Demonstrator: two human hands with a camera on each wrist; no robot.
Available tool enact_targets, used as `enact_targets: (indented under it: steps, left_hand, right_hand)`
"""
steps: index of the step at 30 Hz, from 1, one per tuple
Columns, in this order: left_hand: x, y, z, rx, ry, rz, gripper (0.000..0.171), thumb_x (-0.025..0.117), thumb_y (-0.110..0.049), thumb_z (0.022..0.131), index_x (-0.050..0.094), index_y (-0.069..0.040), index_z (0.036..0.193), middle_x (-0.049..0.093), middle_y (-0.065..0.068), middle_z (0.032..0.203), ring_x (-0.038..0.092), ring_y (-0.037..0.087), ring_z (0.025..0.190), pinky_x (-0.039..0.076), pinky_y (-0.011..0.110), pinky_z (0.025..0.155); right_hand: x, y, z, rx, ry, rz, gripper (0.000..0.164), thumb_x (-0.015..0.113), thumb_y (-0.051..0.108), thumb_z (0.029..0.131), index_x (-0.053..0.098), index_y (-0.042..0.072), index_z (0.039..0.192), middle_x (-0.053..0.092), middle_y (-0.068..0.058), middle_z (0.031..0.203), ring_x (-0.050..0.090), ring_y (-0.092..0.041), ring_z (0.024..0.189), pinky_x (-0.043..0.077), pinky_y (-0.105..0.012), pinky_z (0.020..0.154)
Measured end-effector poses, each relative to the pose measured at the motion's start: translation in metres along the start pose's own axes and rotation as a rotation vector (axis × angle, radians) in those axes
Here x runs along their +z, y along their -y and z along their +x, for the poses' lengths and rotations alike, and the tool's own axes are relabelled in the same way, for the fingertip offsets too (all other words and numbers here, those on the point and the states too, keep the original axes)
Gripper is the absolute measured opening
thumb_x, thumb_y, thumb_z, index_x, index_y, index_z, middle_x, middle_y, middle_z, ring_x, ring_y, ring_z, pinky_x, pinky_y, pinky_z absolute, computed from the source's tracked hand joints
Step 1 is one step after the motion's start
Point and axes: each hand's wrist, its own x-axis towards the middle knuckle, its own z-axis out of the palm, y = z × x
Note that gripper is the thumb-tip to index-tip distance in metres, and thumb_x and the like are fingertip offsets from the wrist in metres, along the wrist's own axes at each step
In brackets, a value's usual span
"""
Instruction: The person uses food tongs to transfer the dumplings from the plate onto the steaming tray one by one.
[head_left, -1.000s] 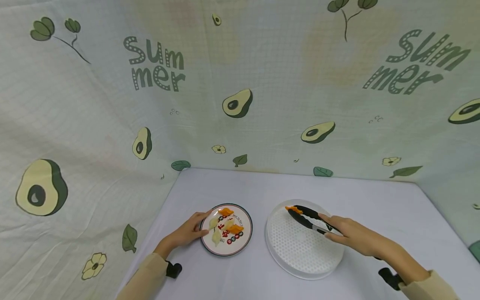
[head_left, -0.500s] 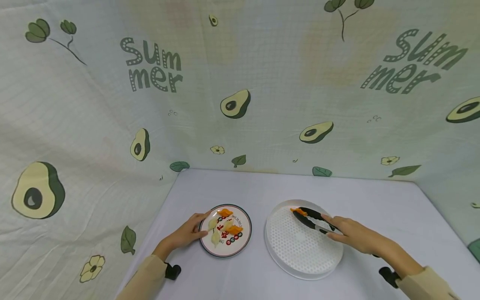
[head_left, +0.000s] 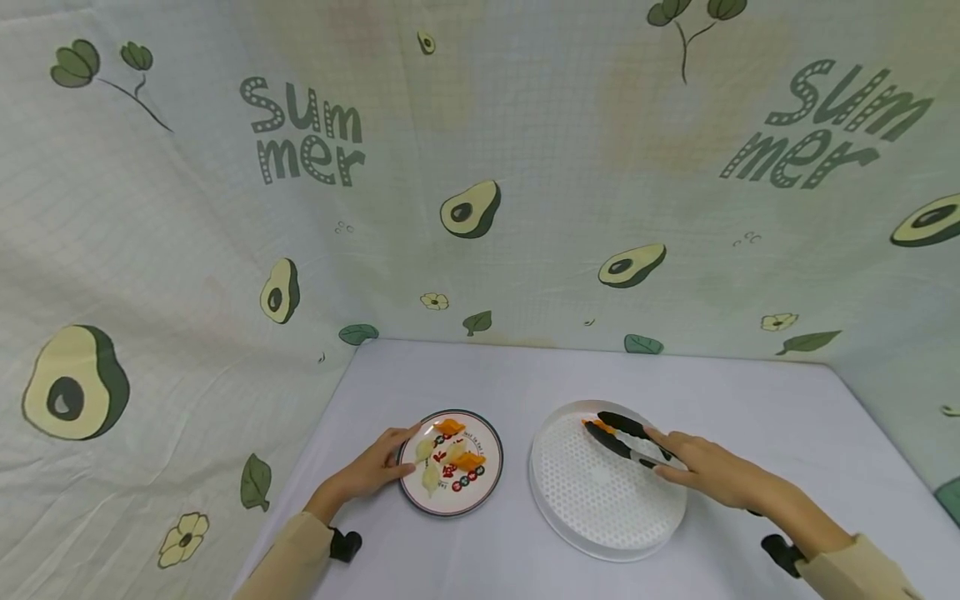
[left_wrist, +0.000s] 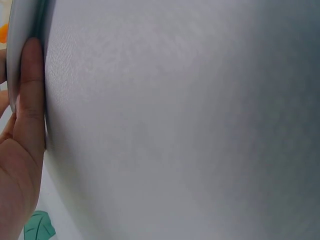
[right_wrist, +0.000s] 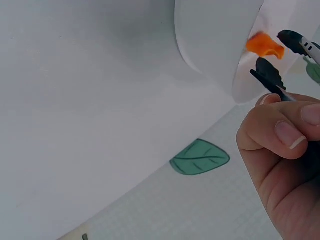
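In the head view my left hand (head_left: 375,462) pinches the left rim of a round patterned plate (head_left: 483,487). The left wrist view shows a finger (left_wrist: 32,95) under the plate's edge. Orange dumpling-like pieces (head_left: 468,461) and pale ones (head_left: 431,477) lie on the plate. My right hand (head_left: 705,471) grips black-tipped tongs (head_left: 618,447) over a round white perforated tray (head_left: 600,508). The tongs' tips stand apart around another orange dumpling-like piece (right_wrist: 265,45) lying on the tray near its back; a gap shows between it and the tips.
Both plate and tray stand on a white-covered table (head_left: 517,533), the plate left of the tray. Behind and at the sides hangs a light cloth (head_left: 540,250) printed with avocados and leaves. The tray has a raised rim.
The tongs carried the orange piece slightly right over the tray, then their tips spread and let it go onto the tray. My left hand stayed on the plate's rim.
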Motion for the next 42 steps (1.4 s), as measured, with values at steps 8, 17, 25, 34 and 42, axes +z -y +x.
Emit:
enact_targets:
  steps: [8, 17, 25, 34, 42]
  left_hand:
    - [-0.002, -0.002, 0.0, 0.018, 0.008, -0.003, 0.071, 0.067, -0.024, 0.096, 0.032, -0.013, 0.157, 0.041, 0.017, 0.136, 0.042, 0.016, 0.076, 0.037, 0.026, 0.066]
    - [-0.003, -0.005, -0.001, 0.004, 0.009, -0.001, 0.072, 0.068, -0.025, 0.096, 0.032, -0.013, 0.157, 0.04, 0.016, 0.138, 0.042, 0.016, 0.077, 0.037, 0.026, 0.066]
    - [-0.002, -0.004, -0.001, -0.01, 0.001, 0.0, 0.072, 0.069, -0.027, 0.095, 0.033, -0.014, 0.157, 0.042, 0.016, 0.136, 0.043, 0.015, 0.077, 0.038, 0.025, 0.066]
    - [-0.002, -0.002, -0.001, -0.004, 0.002, 0.007, 0.072, 0.068, -0.025, 0.096, 0.032, -0.015, 0.157, 0.042, 0.014, 0.134, 0.042, 0.015, 0.078, 0.037, 0.025, 0.066]
    - [-0.003, -0.001, 0.0, 0.019, 0.012, -0.009, 0.07, 0.066, -0.024, 0.097, 0.031, -0.013, 0.157, 0.04, 0.016, 0.138, 0.042, 0.015, 0.076, 0.037, 0.025, 0.066]
  right_hand:
    - [-0.006, 0.007, -0.004, 0.0, -0.028, 0.001, 0.071, 0.057, 0.044, 0.1, 0.04, -0.005, 0.149, 0.046, -0.038, 0.137, 0.043, -0.057, 0.125, 0.035, -0.068, 0.097]
    - [-0.013, 0.021, -0.004, -0.034, -0.048, 0.037, 0.07, 0.055, 0.044, 0.101, 0.036, 0.0, 0.153, 0.04, -0.037, 0.143, 0.037, -0.058, 0.13, 0.032, -0.071, 0.097]
    - [-0.014, 0.04, 0.003, -0.113, -0.044, 0.05, 0.07, 0.053, 0.046, 0.102, 0.034, 0.003, 0.154, 0.04, -0.029, 0.148, 0.038, -0.053, 0.133, 0.033, -0.068, 0.1]
    - [-0.006, 0.061, 0.023, -0.253, -0.021, 0.021, 0.066, 0.052, 0.042, 0.103, 0.033, 0.006, 0.156, 0.054, -0.005, 0.134, 0.051, -0.028, 0.124, 0.043, -0.054, 0.097]
    - [0.002, 0.077, 0.04, -0.326, 0.007, -0.016, 0.067, 0.049, 0.046, 0.104, 0.035, 0.004, 0.154, 0.042, -0.012, 0.152, 0.042, -0.037, 0.136, 0.036, -0.058, 0.103]
